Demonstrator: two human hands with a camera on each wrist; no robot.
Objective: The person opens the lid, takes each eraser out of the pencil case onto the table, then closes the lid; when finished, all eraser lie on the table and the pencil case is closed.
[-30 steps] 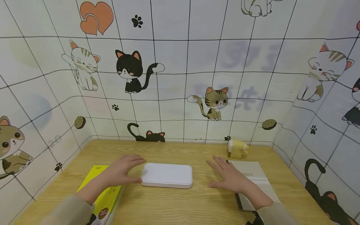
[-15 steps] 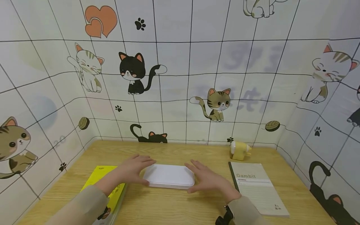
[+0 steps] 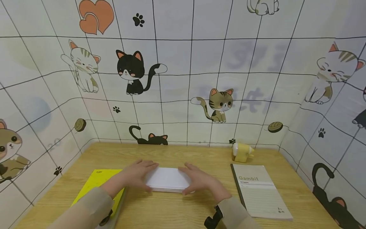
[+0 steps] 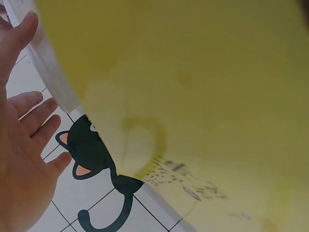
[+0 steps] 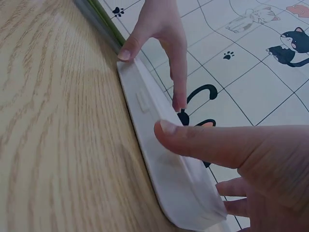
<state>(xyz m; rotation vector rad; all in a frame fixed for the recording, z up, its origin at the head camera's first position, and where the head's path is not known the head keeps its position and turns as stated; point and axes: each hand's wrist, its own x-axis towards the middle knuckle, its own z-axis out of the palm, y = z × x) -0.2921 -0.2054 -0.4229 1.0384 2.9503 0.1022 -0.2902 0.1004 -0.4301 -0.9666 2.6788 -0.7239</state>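
Observation:
A white, flat rectangular case (image 3: 167,179) with rounded corners lies on the wooden table; a small raised tab shows on its near side in the right wrist view. My left hand (image 3: 135,175) holds the case's left end, thumb at the near corner and fingers toward the far side. At the other end my right hand (image 3: 198,179) grips it likewise, its thumb (image 5: 193,140) over the near face and its fingers behind. In the left wrist view, a yellow book (image 4: 193,96) covers much of the picture beside my left hand.
Under my left forearm lies the yellow book (image 3: 98,178). A pale "Gambit" notebook (image 3: 263,194) lies on the right, with a small yellow pencil-sharpener-like object (image 3: 242,152) behind it. A cat-patterned cloth (image 3: 177,79) rises around the table's back and sides.
My right hand has come left from beside the notebook to the case's right end. My left hand has shifted slightly right onto the left end. The case stays about where it was.

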